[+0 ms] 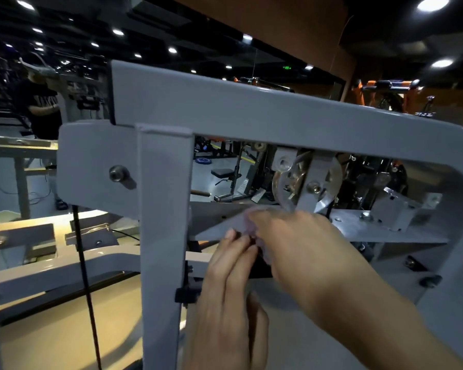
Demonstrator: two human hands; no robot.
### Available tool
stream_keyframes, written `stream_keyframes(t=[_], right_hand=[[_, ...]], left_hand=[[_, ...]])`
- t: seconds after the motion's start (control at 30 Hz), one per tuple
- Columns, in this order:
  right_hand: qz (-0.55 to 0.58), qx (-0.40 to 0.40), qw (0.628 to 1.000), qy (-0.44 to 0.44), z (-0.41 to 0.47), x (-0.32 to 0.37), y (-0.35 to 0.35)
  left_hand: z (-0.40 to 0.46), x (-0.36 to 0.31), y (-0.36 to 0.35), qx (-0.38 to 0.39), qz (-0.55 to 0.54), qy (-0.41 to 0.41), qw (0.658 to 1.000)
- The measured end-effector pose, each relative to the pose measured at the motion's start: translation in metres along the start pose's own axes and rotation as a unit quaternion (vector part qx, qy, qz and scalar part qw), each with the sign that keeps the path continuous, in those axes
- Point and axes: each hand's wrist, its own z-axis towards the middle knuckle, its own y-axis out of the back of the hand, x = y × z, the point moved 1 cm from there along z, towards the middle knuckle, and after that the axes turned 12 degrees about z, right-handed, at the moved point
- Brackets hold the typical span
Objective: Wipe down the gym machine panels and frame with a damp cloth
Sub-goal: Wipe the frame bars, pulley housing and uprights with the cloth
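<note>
Black cable (84, 263) runs vertically at 9 o'clock of the grey upright post (163, 236); a bolt head (117, 173) sits on the bracket plate just left of the post.

Left hand (230, 289) reaches in just right of the post, fingers extended toward 12 o'clock, tips touching the cloth. Whether it pinches a cloth edge or only steadies it cannot be told; the frame is blurred there.

Cloth (247, 225), pale pinkish, is mostly hidden, bunched under the right hand and lying on the inner angled panel (372, 231) inside the frame opening.

Right hand (292, 241) comes from 5 o'clock, fingers curled over the cloth, pressing it to the panel.

Pulley wheel (305, 180) with its bracket sits at 12 o'clock, just above the right hand's knuckles.

Risks, as judgement:
- Both hands work in a tight gap; a wipe stroke toward 12 o'clock could run knuckles into the pulley bracket edges.
- Loose cloth corner could snag on the pulley or the bolts to the right.
- Damp cloth on the pulley groove or cable leaves moisture where it isn't wanted.
- The left hand's wrist sits close to the post edge and could scrape it on withdrawal.
</note>
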Motion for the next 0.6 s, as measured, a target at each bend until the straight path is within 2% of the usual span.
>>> stream_keyframes(t=[0.13,0.23,0.33,0.6], right_hand=[[0.037,-0.054,0.997,0.036,0.027,0.002,-0.014],[0.151,-0.015,0.988,0.035,0.041,-0.011,-0.015],[0.249,0.017,0.967,0.043,0.023,-0.022,-0.002],[0.21,0.031,0.976,0.057,0.048,0.01,-0.013]], left_hand=[[0.001,0.003,-0.003,0.011,0.003,-0.012,1.0],[0.002,0.002,-0.001,0.024,-0.004,-0.005,1.0],[0.001,0.002,0.0,0.038,-0.002,-0.034,0.999],[-0.008,0.004,-0.011,0.028,0.022,-0.019,0.999]])
